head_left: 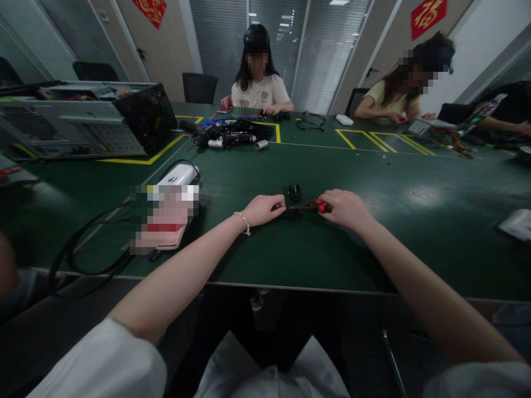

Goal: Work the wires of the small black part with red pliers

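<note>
Your left hand [265,210], bracelet [244,223] at the wrist, low over the green counter [357,260]; thumb and fingers drawn narrow, pinching a small dark piece [294,214] at its left end; the piece lies in front of you, roughly midway between your hands, its finer detail too dark to read; your right hand [346,209] has its fingers wrapped round the red-handled pliers [311,205], nose pointing left, tips at the dark piece; whether the tips grip it or only touch it, you cannot tell from here; just beyond, apart from the pliers, a second dark piece [294,192] on the counter

To your left, a white device [185,174] with a black cable [78,249] looping toward the near edge; beside it a pink flat object [170,235], mostly blurred out; farther left and back, a computer case [99,121] with its black end toward the middle; right of that, a jumble of dark cables [232,132], a short white cylinder [261,145] at its near side; yellow tape [277,133] marks the surface there; across from you, one co-worker [259,94] with both hands on the counter; another co-worker [385,102] farther right, bent over a metal box [418,127] with loose wires; a white object [516,224] at the right edge
</note>
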Available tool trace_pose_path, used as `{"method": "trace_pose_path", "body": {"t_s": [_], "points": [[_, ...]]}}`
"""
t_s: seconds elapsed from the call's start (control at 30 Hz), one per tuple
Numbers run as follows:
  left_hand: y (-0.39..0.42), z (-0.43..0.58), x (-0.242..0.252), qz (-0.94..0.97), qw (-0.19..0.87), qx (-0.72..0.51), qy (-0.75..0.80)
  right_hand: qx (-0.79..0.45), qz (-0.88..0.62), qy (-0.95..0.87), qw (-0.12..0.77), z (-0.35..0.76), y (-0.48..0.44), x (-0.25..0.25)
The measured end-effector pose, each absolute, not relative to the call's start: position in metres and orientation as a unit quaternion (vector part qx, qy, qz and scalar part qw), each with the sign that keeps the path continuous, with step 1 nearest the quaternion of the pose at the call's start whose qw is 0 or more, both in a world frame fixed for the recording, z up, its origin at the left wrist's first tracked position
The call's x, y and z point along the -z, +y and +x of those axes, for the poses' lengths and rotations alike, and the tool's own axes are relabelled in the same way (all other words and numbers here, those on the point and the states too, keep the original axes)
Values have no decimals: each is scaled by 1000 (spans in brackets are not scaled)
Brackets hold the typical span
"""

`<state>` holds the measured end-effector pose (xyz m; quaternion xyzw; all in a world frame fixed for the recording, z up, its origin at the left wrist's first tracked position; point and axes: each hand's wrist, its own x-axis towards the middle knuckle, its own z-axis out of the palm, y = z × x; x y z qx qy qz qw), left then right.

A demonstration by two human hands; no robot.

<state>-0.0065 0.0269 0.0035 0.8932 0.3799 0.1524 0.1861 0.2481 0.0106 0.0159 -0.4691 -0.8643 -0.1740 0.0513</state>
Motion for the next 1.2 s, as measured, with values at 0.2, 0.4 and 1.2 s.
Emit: {"method": "trace_pose_path", "body": {"t_s": [0.2, 0.4, 1.2], "points": [[27, -6, -3, 893, 187, -153, 379, 166, -481, -859, 47, 247, 10, -17], [28, -6, -2, 892, 182, -153, 384, 179, -470, -863, 45, 250, 11, -16], [26, -6, -3, 894, 175, -154, 382, 166, -465, -868, 55, 250, 11, -15]]}}
